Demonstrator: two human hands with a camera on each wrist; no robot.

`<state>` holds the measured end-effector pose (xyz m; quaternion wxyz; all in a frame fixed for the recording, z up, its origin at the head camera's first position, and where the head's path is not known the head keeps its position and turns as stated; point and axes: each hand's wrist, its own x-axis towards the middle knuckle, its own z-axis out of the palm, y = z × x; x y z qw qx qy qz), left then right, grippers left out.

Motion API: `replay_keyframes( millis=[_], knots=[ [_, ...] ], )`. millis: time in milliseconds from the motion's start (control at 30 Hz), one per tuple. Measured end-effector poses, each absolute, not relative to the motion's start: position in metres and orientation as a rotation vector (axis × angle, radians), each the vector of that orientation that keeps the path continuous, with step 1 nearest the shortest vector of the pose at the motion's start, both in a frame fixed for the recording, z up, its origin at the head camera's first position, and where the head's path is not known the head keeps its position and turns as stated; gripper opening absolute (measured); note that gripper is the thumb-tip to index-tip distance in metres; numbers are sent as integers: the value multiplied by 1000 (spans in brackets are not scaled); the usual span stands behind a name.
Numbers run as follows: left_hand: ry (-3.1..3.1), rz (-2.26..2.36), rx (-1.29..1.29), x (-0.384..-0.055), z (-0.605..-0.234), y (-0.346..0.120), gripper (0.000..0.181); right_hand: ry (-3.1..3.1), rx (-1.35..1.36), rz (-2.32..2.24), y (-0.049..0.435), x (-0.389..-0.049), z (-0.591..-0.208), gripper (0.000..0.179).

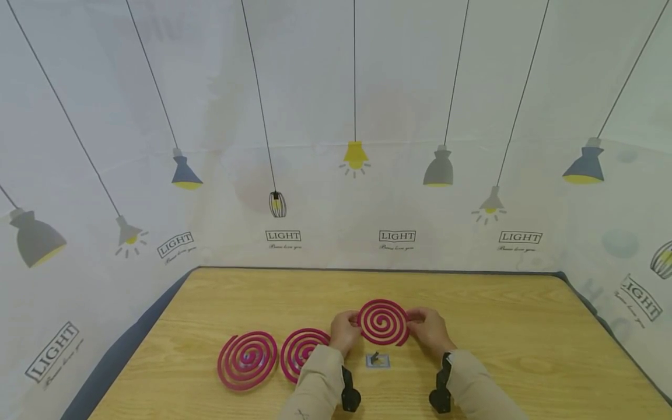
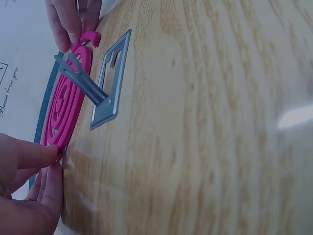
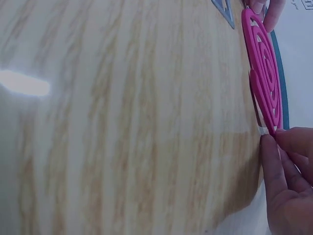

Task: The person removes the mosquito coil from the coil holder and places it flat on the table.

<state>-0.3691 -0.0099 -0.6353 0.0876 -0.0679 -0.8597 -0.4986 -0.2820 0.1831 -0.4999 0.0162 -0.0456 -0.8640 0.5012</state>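
Note:
A magenta mosquito coil (image 1: pixel 382 321) is pinched at its left edge by my left hand (image 1: pixel 344 332). My right hand (image 1: pixel 429 330) pinches the opposite edge between thumb and fingers. In the left wrist view the coil (image 2: pixel 62 105) is tilted, with its spiral facing up and outward. Just on the near side of it, a small metal coil stand (image 1: pixel 378 361) lies on the table. Its forked prong (image 2: pixel 83 81) is bent upward, apart from the rectangular base. The right wrist view shows the coil's outer end (image 3: pixel 259 93) close to the right fingertips.
Two more magenta coils, a far-left one (image 1: pixel 252 357) and one beside it (image 1: pixel 305 352), are to the left; my left sleeve (image 1: pixel 320 373) partly covers the nearer one. A wooden table (image 1: pixel 525 338) reaches back to a lamp-printed curtain (image 1: pixel 336 198).

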Motion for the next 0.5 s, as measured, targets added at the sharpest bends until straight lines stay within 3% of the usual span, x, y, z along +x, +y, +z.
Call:
replay_keyframes(
  millis=[167, 400, 500],
  knots=[
    [-2473, -1514, -300, -379, -656, -12, 32, -2694, -132, 1537, 182, -280, -498, 24],
    [-2567, -1516, -201, -437, -739, -9, 51, -2718, -133, 1500, 182, -278, -495, 25],
    [-2580, -1601, -196, -428, -722, -12, 53, -2723, -122, 1502, 182, -276, -494, 26]
  ],
)
